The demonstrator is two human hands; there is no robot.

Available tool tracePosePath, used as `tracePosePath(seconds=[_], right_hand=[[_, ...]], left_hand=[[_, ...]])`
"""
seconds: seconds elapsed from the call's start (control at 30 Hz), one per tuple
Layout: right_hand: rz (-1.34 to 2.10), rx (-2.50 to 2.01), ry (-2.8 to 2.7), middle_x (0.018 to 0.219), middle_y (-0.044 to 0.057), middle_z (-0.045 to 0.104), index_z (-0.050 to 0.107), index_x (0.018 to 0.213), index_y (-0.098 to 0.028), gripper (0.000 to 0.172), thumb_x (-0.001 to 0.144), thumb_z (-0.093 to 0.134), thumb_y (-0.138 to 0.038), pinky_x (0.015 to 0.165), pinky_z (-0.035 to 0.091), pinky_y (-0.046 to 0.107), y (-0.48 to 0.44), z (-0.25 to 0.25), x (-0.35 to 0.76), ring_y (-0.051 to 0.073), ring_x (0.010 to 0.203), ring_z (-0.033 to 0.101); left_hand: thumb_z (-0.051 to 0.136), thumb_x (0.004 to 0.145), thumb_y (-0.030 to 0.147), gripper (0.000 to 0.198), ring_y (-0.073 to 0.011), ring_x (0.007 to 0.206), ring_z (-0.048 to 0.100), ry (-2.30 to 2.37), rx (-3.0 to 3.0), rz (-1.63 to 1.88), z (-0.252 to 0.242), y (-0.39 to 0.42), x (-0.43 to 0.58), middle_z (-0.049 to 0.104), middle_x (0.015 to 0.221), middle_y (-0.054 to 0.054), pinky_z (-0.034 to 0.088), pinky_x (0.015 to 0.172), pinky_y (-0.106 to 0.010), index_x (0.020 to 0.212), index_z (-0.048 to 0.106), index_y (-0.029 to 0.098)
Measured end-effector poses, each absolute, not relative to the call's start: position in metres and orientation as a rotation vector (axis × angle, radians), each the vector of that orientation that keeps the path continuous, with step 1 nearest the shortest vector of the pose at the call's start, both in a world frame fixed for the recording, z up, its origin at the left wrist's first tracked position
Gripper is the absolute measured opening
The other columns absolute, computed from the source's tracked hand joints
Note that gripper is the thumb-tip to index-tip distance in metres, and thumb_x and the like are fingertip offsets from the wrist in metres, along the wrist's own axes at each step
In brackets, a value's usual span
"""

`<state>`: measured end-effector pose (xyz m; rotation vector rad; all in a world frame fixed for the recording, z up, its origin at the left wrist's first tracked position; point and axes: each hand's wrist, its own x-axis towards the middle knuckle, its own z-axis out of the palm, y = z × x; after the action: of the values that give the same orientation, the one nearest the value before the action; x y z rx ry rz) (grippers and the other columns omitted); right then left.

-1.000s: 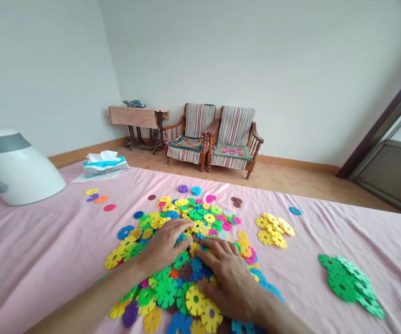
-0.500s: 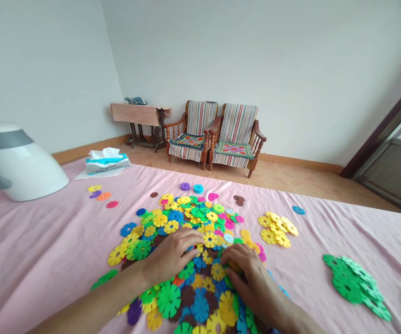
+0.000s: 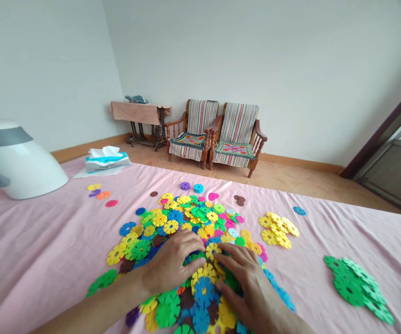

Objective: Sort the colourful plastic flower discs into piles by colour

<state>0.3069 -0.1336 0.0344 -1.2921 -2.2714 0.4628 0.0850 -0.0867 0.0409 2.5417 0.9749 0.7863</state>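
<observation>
A heap of notched plastic discs [image 3: 167, 308] in yellow, green, blue, brown and pink spreads over the pink tablecloth. My left hand [image 3: 175, 260] rests on the heap's middle, its fingers curved and the thumb apart; its fingertips lie among the discs. Opposite it, my right hand [image 3: 247, 280] lies on the right part of the heap with fingers spread. A yellow disc [image 3: 212, 251] sits between the two hands, close to the right fingertips. Just below, a blue disc [image 3: 204, 291] lies on top. I see neither hand gripping a disc.
To the right are a yellow disc group [image 3: 277, 228] and a green disc group [image 3: 358, 287]. A white-and-grey jug [image 3: 29, 162] and a tissue box [image 3: 107, 162] stand at the left. Beyond the table's far edge are two wooden armchairs [image 3: 239, 123] and a cloth-covered sewing table [image 3: 136, 112].
Discs between my hands have shifted, and a blue and some yellow ones now show on top there. My right hand's fingers are more spread and have moved slightly left.
</observation>
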Motion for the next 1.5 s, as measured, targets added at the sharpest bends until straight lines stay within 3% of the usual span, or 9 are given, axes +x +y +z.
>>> tracePosePath(seconds=[0.17,0.3,0.4,0.5,0.63,0.87,1.13,1.33,1.5], right_hand=[[0.653,-1.132,-2.263,0.104,0.004,0.067,0.068,0.095,-0.024,0.015,0.084,0.058,-0.026,0.088,0.045,0.035,-0.140,0.047,0.302,0.020,0.097,0.059],[0.648,-1.213,-2.097,0.087,0.003,0.067,0.067,0.087,-0.023,0.019,0.089,0.049,-0.028,0.079,0.047,0.030,-0.126,0.040,0.312,0.017,0.084,0.061],[0.453,-1.365,-1.971,0.089,0.006,0.066,0.067,0.090,-0.021,0.021,0.090,0.046,-0.026,0.077,0.048,0.032,-0.102,0.027,0.326,0.019,0.086,0.060],[0.300,-1.408,-2.029,0.099,0.008,0.065,0.066,0.106,-0.020,0.028,0.086,0.046,-0.018,0.082,0.048,0.036,-0.079,0.017,0.337,0.022,0.093,0.059],[0.291,-1.394,-2.162,0.106,0.009,0.064,0.065,0.113,-0.021,0.036,0.082,0.048,-0.012,0.084,0.046,0.036,-0.060,0.011,0.341,0.022,0.096,0.057],[0.370,-1.457,-2.199,0.091,0.008,0.063,0.068,0.096,-0.018,0.021,0.084,0.050,-0.017,0.078,0.046,0.034,-0.054,0.017,0.339,0.021,0.088,0.057],[0.282,-1.395,-2.102,0.088,0.008,0.063,0.074,0.087,-0.021,0.029,0.089,0.046,-0.022,0.076,0.044,0.032,-0.056,0.015,0.340,0.020,0.086,0.057],[0.452,-1.523,-1.776,0.063,0.003,0.063,0.072,0.071,-0.017,0.023,0.077,0.058,-0.034,0.059,0.042,0.027,-0.005,0.020,0.342,0.017,0.061,0.058],[0.479,-1.622,-1.564,0.059,0.001,0.065,0.069,0.076,-0.015,0.021,0.073,0.058,-0.033,0.051,0.040,0.022,0.065,0.020,0.327,0.015,0.055,0.060]], left_hand=[[0.055,0.090,0.027,0.013,-0.0175,0.082,0.056,0.910,2.612,0.694,0.038,-0.087,0.086,0.063,0.082,-0.003,0.044,0.079,-0.032,0.085,0.062,0.018],[0.050,0.093,0.028,0.020,-0.0166,0.075,0.053,0.797,2.675,0.654,0.036,-0.088,0.086,0.060,0.074,-0.002,0.042,0.072,-0.029,0.079,0.058,0.017],[0.047,0.095,0.028,0.023,-0.0158,0.072,0.051,0.787,2.703,0.666,0.034,-0.087,0.085,0.058,0.071,-0.002,0.041,0.071,-0.028,0.077,0.056,0.018],[0.046,0.094,0.028,0.023,-0.0154,0.071,0.051,0.822,2.699,0.689,0.032,-0.087,0.085,0.056,0.070,-0.001,0.041,0.073,-0.028,0.076,0.055,0.018],[0.046,0.094,0.026,0.021,-0.0156,0.073,0.051,0.860,2.678,0.681,0.032,-0.086,0.085,0.057,0.073,-0.002,0.040,0.070,-0.027,0.076,0.054,0.018],[0.045,0.094,0.025,0.022,-0.0156,0.072,0.051,0.855,2.673,0.661,0.031,-0.085,0.084,0.057,0.072,-0.002,0.039,0.069,-0.027,0.076,0.054,0.018],[0.046,0.093,0.022,0.021,-0.0152,0.072,0.051,0.852,2.662,0.685,0.031,-0.085,0.085,0.056,0.071,-0.002,0.039,0.069,-0.026,0.075,0.054,0.018],[0.045,0.094,0.022,0.022,-0.0151,0.073,0.051,0.867,2.659,0.665,0.032,-0.084,0.086,0.056,0.072,-0.002,0.038,0.068,-0.026,0.075,0.054,0.017],[0.046,0.093,0.021,0.021,-0.0147,0.071,0.051,0.881,2.647,0.671,0.031,-0.085,0.086,0.055,0.070,-0.002,0.037,0.067,-0.025,0.073,0.053,0.017]])
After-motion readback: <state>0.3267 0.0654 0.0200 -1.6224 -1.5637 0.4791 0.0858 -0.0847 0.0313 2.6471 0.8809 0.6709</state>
